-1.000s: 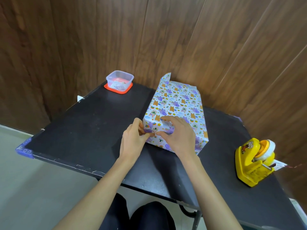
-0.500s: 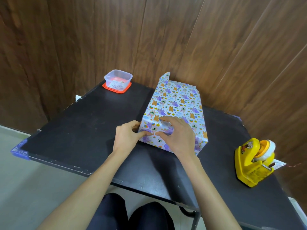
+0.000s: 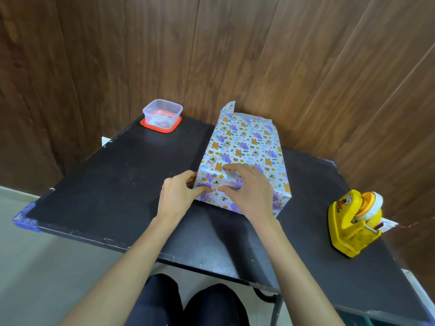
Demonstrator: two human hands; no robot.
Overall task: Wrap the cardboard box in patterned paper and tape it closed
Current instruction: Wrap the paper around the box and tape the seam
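Nearby, a yellow dispenser [image 3: 350, 224] with a tape roll is seen at the right side of the table [image 3: 113, 184], well apart from the box [image 3: 244, 147]. A clear tub [image 3: 162, 112] on a red lid is placed at the far left corner.

The box, covered in paper [image 3: 259, 137], is laid mid-table, with one flap raised at its far end. The near end is partly hidden by both hands. There the paper is pinched by the left hand [image 3: 176, 196] at the corner. It is also gripped by the right hand [image 3: 253, 194], with fingers curled over the top edge and the thumb pressed on the end face.

The table is black and scuffed, with a blue guard [image 3: 26, 218] on one corner. It is set against a wall [image 3: 235, 55] of dark wood panels, above a pale floor [image 3: 35, 267].

The dispenser's sticker and the slips in the tub cannot be read.
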